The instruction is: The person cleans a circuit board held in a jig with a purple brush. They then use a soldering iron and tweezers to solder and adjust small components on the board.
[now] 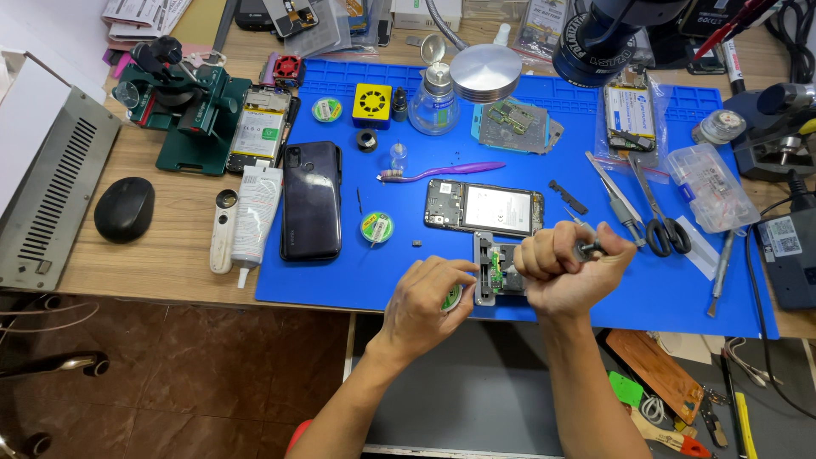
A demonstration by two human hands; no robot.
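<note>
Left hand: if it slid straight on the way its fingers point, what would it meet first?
The left hand points right, toward the small green circuit board clamped in the grey holder. It would likely meet that board and holder first; its fingertips look almost there already, though depth is unclear.

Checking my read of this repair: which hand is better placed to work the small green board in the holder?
Right hand: probably, it grips a tool just beside the board. Left hand rests at the holder's edge.
</note>
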